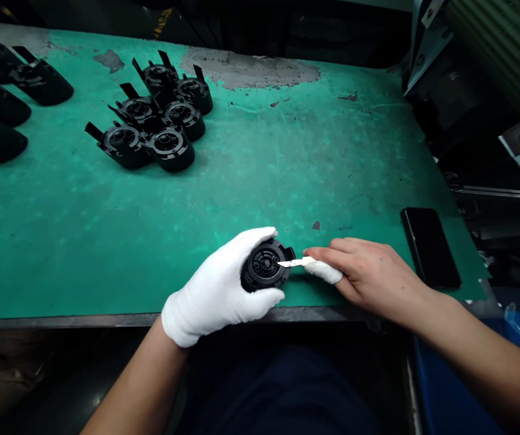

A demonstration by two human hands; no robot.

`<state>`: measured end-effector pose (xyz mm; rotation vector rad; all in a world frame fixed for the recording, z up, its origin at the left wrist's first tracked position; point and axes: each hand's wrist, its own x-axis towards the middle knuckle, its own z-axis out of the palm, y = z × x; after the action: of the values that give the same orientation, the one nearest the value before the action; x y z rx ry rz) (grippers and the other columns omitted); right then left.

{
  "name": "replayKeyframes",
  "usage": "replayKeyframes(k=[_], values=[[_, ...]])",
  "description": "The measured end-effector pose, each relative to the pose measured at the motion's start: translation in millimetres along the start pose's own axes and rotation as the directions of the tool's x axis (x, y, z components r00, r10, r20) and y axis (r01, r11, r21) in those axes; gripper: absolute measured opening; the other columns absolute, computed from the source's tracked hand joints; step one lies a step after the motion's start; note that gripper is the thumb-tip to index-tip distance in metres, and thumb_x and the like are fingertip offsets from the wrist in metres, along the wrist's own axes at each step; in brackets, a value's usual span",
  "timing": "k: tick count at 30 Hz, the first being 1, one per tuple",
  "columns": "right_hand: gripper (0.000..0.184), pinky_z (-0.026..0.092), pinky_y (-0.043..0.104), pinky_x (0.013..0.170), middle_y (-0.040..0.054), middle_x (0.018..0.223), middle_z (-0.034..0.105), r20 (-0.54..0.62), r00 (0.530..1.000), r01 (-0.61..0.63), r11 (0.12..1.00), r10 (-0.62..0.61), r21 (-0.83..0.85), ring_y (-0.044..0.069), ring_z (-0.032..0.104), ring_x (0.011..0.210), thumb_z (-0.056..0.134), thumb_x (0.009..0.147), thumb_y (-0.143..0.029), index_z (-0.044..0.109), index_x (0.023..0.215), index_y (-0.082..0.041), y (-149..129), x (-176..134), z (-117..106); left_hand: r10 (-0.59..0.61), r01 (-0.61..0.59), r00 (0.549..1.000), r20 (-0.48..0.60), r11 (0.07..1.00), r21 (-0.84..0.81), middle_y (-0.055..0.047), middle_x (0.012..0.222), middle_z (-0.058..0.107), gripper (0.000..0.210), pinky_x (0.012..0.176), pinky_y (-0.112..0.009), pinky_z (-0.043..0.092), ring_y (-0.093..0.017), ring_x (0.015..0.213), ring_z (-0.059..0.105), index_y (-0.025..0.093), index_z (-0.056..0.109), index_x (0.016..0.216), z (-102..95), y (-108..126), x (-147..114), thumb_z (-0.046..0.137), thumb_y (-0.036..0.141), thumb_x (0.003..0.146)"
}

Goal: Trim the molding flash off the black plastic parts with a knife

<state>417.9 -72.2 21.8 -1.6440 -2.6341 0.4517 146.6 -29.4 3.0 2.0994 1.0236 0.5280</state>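
Far left on the green counter, several black housings, partly out of view. Next, a cluster of six similar housings, round faces up. Near the counter's front edge, left hand in a white glove, fingers curled around a black round part, face up. At its right, a small knife, blade tip at that face, contact unclear. Then right hand, fingers closed on the knife, white covering on the thumb. Far right, a black phone flat on the counter.

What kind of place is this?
Probably a factory or workshop: a worn green bench top, a cluster of similar black parts, and a gloved left hand gripping a round black piece.
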Motion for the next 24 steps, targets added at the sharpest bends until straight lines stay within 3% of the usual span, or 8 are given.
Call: replayKeyframes(k=[4,6,9,11,18,24], values=[[0.031,0.047,0.034,0.072,0.0025,0.102,0.074,-0.117,0.993,0.025,0.991,-0.01,0.129,0.022,0.068,0.087,0.047,0.101,-0.019,0.064,0.126,-0.024,-3.5,-9.7,6.2,-0.04,0.04,0.999,0.005,0.999,-0.009,-0.004,0.147,0.053,0.079,0.119,-0.033,0.041,-0.022,0.135,0.053,0.023,0.042,0.144,1.4,2.6,-2.2,0.08,0.037,0.076],[0.024,0.048,0.031,0.072,0.0009,0.099,0.074,-0.171,0.983,-0.01,0.958,0.062,0.287,0.018,0.069,0.084,0.046,0.103,-0.022,0.065,0.118,-0.025,-9.5,-18.3,8.1,-0.076,0.075,0.997,-0.023,0.997,-0.009,-0.005,0.148,0.053,0.082,0.12,-0.035,0.04,-0.023,0.136,0.052,0.024,0.042,0.145,5.8,4.4,-6.4,0.082,0.041,0.075],[0.021,0.049,0.026,0.069,-0.0031,0.092,0.073,-0.065,0.984,-0.106,0.847,0.163,0.521,0.014,0.068,0.08,0.045,0.103,-0.023,0.064,0.111,-0.028,-23.3,-31.4,11.9,-0.117,0.115,0.987,-0.108,0.993,-0.018,-0.007,0.151,0.051,0.089,0.121,-0.04,0.039,-0.025,0.138,0.05,0.024,0.041,0.147,17.0,7.6,-15.3,0.083,0.053,0.074],[0.023,0.051,0.026,0.076,-0.0029,0.102,0.073,0.029,0.984,-0.158,0.795,0.174,0.585,0.015,0.069,0.09,0.045,0.102,-0.021,0.063,0.113,-0.03,-33.2,-37.6,16.3,-0.129,0.127,0.976,-0.176,0.992,-0.023,-0.007,0.149,0.053,0.089,0.12,-0.041,0.041,-0.026,0.137,0.052,0.025,0.042,0.146,25.5,10.6,-21.1,0.08,0.059,0.075],[0.037,0.052,0.039,0.097,0.0026,0.128,0.07,0.118,0.974,-0.227,0.816,0.194,0.532,0.021,0.065,0.118,0.039,0.1,-0.02,0.059,0.129,-0.031,-42.2,-45.7,25.6,-0.159,0.154,0.929,-0.333,0.987,-0.041,-0.009,0.144,0.057,0.087,0.117,-0.042,0.045,-0.027,0.133,0.056,0.022,0.044,0.145,42.9,16.7,-30.4,0.08,0.06,0.075],[0.044,0.057,0.039,0.091,-0.0011,0.126,0.072,0.157,0.961,-0.275,0.846,0.228,0.458,0.02,0.068,0.113,0.038,0.096,-0.015,0.057,0.131,-0.034,-29.0,-63.3,16.0,-0.133,0.134,0.929,-0.345,0.991,-0.022,-0.009,0.145,0.057,0.088,0.118,-0.042,0.044,-0.027,0.135,0.055,0.021,0.045,0.144,43.4,15.5,-30.6,0.082,0.058,0.074]])
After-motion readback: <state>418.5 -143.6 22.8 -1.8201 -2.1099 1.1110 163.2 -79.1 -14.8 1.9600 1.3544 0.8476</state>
